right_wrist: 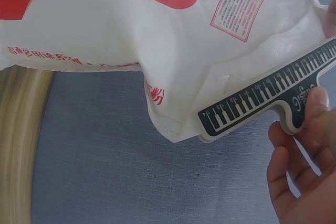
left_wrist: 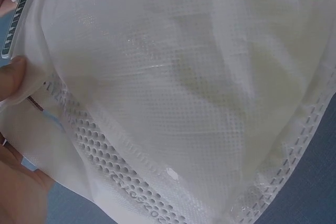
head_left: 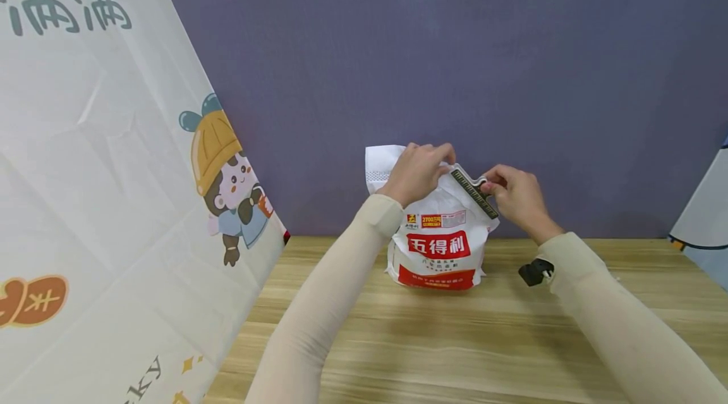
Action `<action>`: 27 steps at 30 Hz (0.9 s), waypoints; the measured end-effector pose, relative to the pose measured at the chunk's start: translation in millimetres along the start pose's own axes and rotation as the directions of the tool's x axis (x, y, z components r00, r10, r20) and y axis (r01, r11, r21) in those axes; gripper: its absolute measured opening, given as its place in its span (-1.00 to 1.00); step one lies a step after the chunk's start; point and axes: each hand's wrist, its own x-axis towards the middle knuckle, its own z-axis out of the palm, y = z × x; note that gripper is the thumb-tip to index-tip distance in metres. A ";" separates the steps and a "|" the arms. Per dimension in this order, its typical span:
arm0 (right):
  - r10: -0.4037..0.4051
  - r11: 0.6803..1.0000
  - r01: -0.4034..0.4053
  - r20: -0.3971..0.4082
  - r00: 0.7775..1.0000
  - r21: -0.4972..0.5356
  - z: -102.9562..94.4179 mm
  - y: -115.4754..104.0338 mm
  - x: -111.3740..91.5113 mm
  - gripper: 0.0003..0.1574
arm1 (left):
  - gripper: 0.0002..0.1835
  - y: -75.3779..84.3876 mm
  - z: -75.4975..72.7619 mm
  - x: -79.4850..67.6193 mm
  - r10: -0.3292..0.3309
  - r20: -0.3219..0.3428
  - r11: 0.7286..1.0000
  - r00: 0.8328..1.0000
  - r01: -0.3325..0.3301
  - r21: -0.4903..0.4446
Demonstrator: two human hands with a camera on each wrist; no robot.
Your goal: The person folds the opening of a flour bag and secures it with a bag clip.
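A white woven flour bag (head_left: pixel 432 205) with red printing stands on the table, its top slanting. My left hand (head_left: pixel 418 170) pinches the bag's upper edge close to the upper end of a clip. In the left wrist view its thumb (left_wrist: pixel 11 80) presses on the white fabric. My right hand (head_left: pixel 520 198) grips the handle of that wide clip (head_left: pixel 474 192), which has a piano-key pattern. Over the bag's right upper corner the clip lies slantwise; the right wrist view shows the clip (right_wrist: pixel 252 98) along the bag's folded edge, thumb on its handle.
The wood-grain table (head_left: pixel 364 347) runs up to a blue-grey backdrop (head_left: pixel 455 62). A white printed sheet with cartoon figures (head_left: pixel 114 202) stands along the left. Another white printed panel (head_left: pixel 702 220) is at the far right. A small black device (head_left: pixel 534 272) sits at the right wrist.
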 end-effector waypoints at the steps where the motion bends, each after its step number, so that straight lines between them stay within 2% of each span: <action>1: 0.000 1.000 0.000 0.003 1.000 0.000 0.2 0.0 -0.1 -0.90 | -0.83 0.0 0.0 0.0 0.001 0.000 1.000 1.000 -0.001 0.000; 15: 0.013 1.000 -0.014 0.069 0.998 0.010 3.0 0.8 0.3 -0.89 | -0.85 0.0 -1.1 0.3 0.002 0.014 1.000 1.000 -0.002 0.012; 27: 0.023 1.000 -0.024 0.092 0.995 0.010 2.9 -1.5 0.9 -0.89 | -0.87 -1.5 -0.8 -0.4 0.015 -0.005 1.000 1.000 -0.015 0.007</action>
